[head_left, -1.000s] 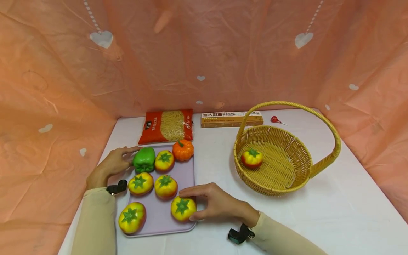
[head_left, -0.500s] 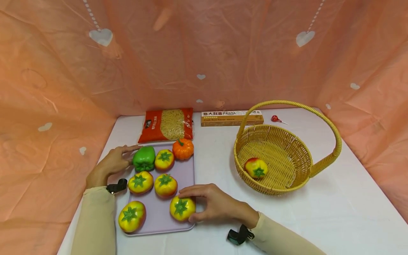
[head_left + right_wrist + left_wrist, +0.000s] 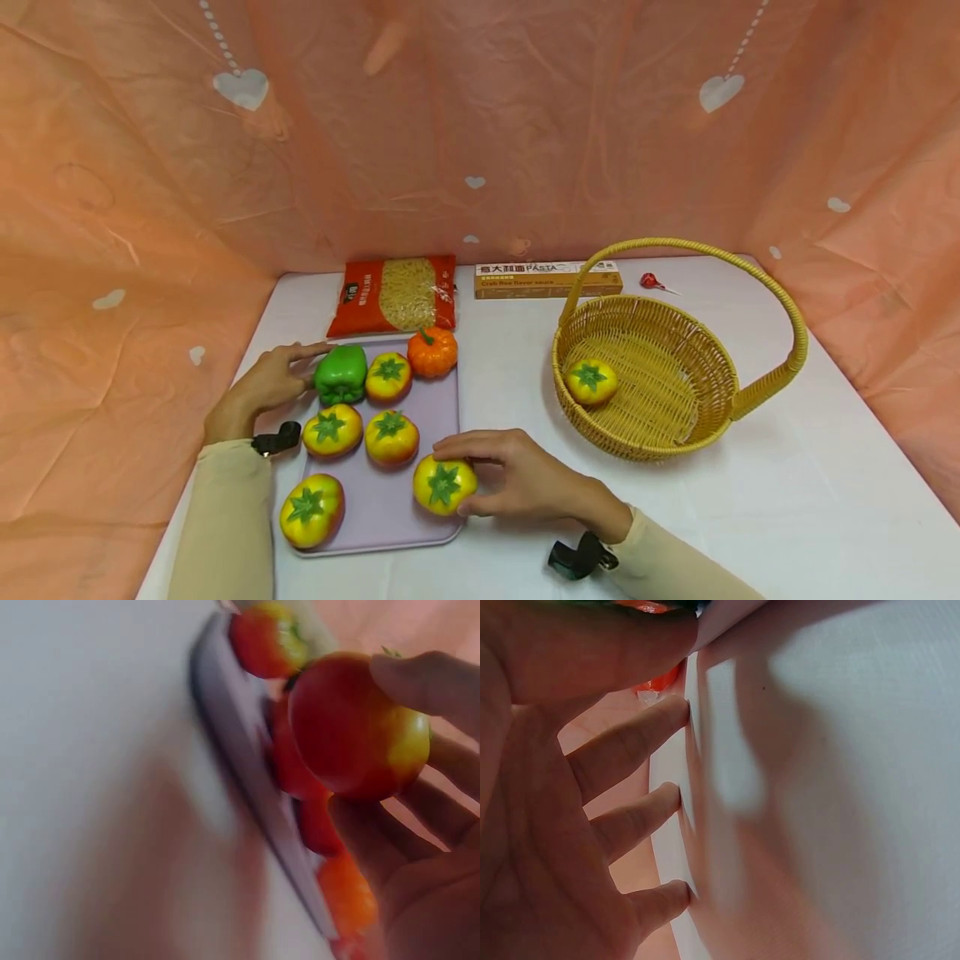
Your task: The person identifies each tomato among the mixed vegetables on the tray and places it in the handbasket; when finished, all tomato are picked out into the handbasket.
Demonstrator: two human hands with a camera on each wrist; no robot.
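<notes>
My right hand (image 3: 525,479) pinches a yellow-red toy tomato (image 3: 444,485) with a green leaf top between thumb and fingers. In the right wrist view this toy tomato (image 3: 352,724) is held up beside the tray's rim. The lilac tray (image 3: 375,521) bears several like tomatoes, a green bell pepper (image 3: 341,375) and a small orange pumpkin (image 3: 432,352). My left hand (image 3: 270,385) rests at the tray's left side next to the pepper, fingers spread. In the left wrist view its fingertips (image 3: 676,796) touch the white tabletop. One tomato (image 3: 591,382) lies in the wicker basket (image 3: 720,417).
A red pasta bag (image 3: 360,300) lies behind the tray. Farther right are a pasta box (image 3: 525,287) and a red lollipop (image 3: 648,281). The basket's tall handle (image 3: 783,317) arches over it. A pink curtain (image 3: 480,125) hangs behind the table.
My right hand has lifted its tomato slightly and shifted right, over the tray's edge. The tomato in the basket has rolled about, its leaf top turning. My left hand stays put.
</notes>
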